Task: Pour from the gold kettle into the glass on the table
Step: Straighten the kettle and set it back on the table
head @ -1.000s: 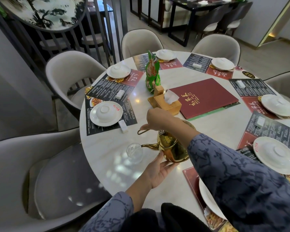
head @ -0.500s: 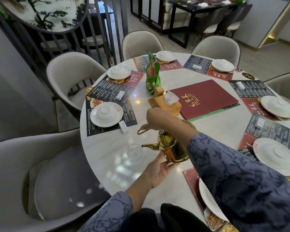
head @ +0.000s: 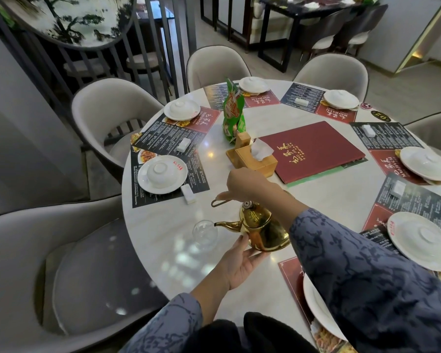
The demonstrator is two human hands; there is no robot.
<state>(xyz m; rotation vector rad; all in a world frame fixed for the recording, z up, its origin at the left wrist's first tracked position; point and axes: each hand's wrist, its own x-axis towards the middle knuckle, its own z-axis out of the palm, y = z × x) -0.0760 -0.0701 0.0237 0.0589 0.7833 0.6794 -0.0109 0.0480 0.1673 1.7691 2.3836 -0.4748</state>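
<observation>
Nearest you, at about 6 o'clock on the round surface (head: 329,197), your left hand (head: 236,267) lies palm up with the fingers spread, its grip apart and cupping the lower side of the gold kettle (head: 262,230) rather than closing on it. Just beyond, the kettle hangs tipped toward 9 o'clock, lid on, its polished body mirroring the room and its curved spout reaching to the rim of the glass (head: 204,234). The glass stands upright on the bare marble just beside the kettle, at its 9 o'clock; it is clear and rounded, and whether any liquid is in it or leaving the spout is too hard to tell. Above the kettle your right hand (head: 247,186) has its grip clamped on the thin wire handle, one end of which pokes out to the left of your fist. Judged from this, you have lifted and aimed, and the pour itself is at its start or barely under way; filling the glass and setting the kettle down are left. Farther off, toward 12 o'clock, sit a wooden tissue box (head: 255,159) and a red menu (head: 313,150).
</observation>
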